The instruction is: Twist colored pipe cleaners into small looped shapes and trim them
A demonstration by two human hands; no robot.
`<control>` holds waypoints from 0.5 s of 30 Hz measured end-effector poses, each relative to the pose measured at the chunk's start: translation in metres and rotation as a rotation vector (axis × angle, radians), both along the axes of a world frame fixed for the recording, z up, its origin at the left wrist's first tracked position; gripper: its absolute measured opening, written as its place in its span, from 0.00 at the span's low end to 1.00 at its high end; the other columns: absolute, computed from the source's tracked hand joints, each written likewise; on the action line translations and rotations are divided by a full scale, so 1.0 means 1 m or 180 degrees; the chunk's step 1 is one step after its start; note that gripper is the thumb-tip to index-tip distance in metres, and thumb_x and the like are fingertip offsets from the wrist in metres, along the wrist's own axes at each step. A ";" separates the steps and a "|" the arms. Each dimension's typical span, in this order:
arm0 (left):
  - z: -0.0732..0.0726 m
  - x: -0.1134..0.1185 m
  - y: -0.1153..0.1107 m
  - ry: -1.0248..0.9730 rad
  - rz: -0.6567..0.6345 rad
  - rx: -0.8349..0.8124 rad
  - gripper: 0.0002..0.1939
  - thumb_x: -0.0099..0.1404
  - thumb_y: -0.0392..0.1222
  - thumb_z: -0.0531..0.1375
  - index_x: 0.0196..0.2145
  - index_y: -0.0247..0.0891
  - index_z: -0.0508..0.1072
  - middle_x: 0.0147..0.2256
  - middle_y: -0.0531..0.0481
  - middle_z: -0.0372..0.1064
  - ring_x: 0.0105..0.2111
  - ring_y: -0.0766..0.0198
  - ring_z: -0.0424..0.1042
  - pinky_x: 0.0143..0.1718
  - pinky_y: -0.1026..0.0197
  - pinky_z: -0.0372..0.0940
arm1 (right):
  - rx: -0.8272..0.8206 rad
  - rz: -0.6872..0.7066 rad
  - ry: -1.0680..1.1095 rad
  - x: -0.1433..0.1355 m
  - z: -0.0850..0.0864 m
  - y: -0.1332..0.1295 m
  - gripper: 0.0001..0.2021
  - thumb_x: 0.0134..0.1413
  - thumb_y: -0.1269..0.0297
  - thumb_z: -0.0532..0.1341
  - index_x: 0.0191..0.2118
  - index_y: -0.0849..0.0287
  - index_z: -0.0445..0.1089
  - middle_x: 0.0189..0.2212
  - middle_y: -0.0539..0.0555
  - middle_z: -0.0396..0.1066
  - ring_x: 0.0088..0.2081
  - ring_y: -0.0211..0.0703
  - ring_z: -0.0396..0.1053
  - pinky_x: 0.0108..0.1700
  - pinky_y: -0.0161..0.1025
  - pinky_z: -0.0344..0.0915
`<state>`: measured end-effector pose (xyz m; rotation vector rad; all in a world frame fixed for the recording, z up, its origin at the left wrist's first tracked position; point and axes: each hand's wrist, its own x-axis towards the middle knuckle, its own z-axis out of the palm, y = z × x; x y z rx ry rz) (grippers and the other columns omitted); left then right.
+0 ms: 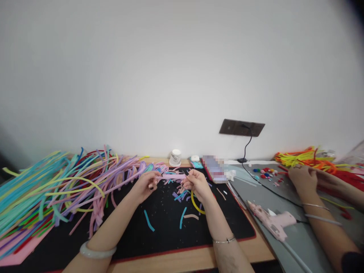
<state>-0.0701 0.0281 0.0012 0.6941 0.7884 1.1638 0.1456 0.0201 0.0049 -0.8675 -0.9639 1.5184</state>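
Observation:
A short pale-lilac pipe cleaner point(173, 176), possibly more than one side by side, is stretched level above the black mat point(133, 231). My left hand point(145, 186) pinches its left end between thumb and fingers. At the other end, my right hand point(197, 185) is closed on it with its fingertips. Below my hands lie cut pieces, among them a blue piece point(182, 218), another blue piece point(149, 220) and a peach piece point(191, 216). A yellow curved piece point(196, 204) shows partly behind my right wrist.
Heaped pipe cleaners point(57, 185) cover the left side. Towards the wall stand a white cup point(175, 157) and a phone point(214, 170). On the right are a pink glue gun point(271, 220), a black cable point(273, 193), small pom-poms point(265, 173) and another person's hands point(304, 180).

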 end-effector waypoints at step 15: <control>-0.006 0.033 -0.018 -0.0034 -0.0067 0.0970 0.23 0.60 0.43 0.62 0.54 0.46 0.68 0.59 0.44 0.60 0.58 0.52 0.61 0.56 0.51 0.58 | -0.0552 -0.0681 0.0932 -0.031 -0.010 0.000 0.12 0.42 0.71 0.67 0.25 0.58 0.61 0.20 0.50 0.73 0.20 0.34 0.71 0.25 0.28 0.69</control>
